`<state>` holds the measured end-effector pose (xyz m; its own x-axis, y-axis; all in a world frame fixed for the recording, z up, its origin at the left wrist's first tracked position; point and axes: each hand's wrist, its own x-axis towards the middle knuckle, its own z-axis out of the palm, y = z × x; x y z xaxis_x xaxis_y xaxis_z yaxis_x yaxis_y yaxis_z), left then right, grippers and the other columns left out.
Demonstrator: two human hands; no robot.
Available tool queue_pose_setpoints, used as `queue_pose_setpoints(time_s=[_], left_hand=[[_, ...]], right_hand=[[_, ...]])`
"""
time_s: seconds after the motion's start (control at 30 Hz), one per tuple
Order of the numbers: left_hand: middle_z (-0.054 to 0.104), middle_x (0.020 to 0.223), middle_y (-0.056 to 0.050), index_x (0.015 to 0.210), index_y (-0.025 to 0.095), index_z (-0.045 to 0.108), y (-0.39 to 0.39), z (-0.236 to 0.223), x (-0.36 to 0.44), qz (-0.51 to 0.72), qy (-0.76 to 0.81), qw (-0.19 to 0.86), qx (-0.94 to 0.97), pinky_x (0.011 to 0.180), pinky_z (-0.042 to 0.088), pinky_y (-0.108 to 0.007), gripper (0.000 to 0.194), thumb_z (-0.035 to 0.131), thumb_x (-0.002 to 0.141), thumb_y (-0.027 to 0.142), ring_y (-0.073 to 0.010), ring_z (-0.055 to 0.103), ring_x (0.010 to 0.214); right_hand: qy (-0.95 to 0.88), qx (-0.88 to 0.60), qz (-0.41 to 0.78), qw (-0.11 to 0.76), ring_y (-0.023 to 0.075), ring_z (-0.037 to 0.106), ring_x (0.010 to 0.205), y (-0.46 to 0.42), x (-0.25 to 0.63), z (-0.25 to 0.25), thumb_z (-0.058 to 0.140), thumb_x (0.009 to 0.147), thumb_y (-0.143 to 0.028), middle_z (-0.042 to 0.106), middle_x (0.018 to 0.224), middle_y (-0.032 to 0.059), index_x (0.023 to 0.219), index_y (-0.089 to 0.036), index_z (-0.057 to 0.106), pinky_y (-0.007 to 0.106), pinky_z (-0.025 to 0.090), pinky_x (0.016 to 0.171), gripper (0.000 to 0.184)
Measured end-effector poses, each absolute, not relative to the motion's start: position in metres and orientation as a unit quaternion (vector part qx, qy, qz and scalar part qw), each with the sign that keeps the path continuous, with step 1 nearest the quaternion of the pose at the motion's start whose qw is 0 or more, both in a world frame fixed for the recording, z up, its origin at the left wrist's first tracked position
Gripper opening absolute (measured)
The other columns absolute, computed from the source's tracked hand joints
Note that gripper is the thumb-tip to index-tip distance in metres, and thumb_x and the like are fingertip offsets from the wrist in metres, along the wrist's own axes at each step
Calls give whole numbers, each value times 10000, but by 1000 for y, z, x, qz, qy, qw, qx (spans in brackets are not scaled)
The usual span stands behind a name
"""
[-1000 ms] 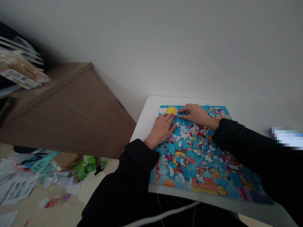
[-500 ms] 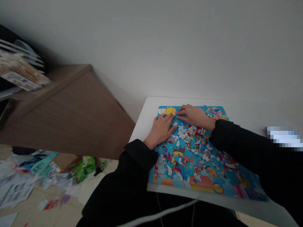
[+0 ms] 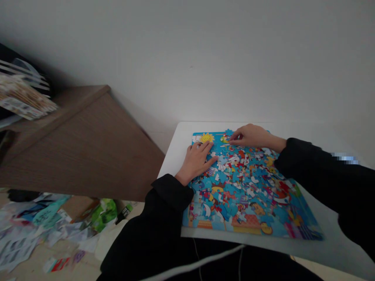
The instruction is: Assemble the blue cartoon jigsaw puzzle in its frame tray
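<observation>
Currently the left hand [image 3: 195, 162] lies flat and open on a jigsaw puzzle [image 3: 249, 191], palm down, its fingers [image 3: 205, 147] spread wide, with no piece visibly gripped. The right hand [image 3: 247, 136] has a narrow grip: its thumb and index finger [image 3: 233, 137] are drawn close together at the far edge of the puzzle, just beside a blue jigsaw piece [image 3: 229, 132] that juts past the printed border. Whether anything sits between those two fingers cannot be told from this view. Location of the puzzle: on a white table [image 3: 178, 156], close to the table's far left corner, resting on a pale grey sheet [image 3: 258, 246] that extends past it on the near side. Many loose pieces, some showing white patches, lie scattered across the middle of the puzzle, while a yellow sun [image 3: 207, 137] is printed near its far left corner. Black sleeves [image 3: 170, 195] cover both forearms and enter from the near side of the puzzle. Left of the puzzle stands a brown wood-grain cabinet [image 3: 88, 144], with a bundle of printed papers [image 3: 20, 97] further left. Beyond the puzzle is a white wall [image 3: 187, 50]. Down and left of the puzzle, loose papers [image 3: 17, 244] and a green plastic bag [image 3: 102, 214] lie on the floor. Any print on the papers is too small to read, and a patch right of the puzzle [image 3: 345, 159] is pixelated.
</observation>
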<state>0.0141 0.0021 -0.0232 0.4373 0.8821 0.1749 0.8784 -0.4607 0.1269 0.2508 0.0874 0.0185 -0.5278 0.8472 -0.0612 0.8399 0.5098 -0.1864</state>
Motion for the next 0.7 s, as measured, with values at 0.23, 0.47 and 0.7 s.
queue_pose_setpoints(time_s=[0.23, 0.47, 0.7], left_hand=[[496, 1388, -73, 1369, 213, 437, 3, -24, 15, 91, 518, -13, 851, 972, 368, -474, 569, 326, 936, 566, -316, 419, 1212], [468, 1411, -58, 1382, 251, 419, 5, -33, 13, 99, 528, -10, 844, 1010, 333, -469, 510, 295, 961, 512, -298, 389, 1248], [471, 1411, -60, 1393, 250, 418, 8, -35, 11, 109, 529, -1, 841, 1019, 334, -463, 511, 298, 963, 498, -290, 390, 1248]], right_hand=[[-831, -545, 108, 33, 209, 651, 703, 78, 339, 39, 468, 835, -558, 732, 788, 42, 928, -286, 752, 331, 455, 633, 405], [-805, -578, 130, 28, 223, 665, 734, 47, 392, 43, 442, 847, -555, 737, 844, 47, 988, -297, 740, 357, 484, 673, 418], [-858, -490, 130, 83, 262, 592, 1111, 46, 385, 1, 407, 897, -448, 625, 1247, 78, 1224, -240, 625, 438, 453, 940, 445]])
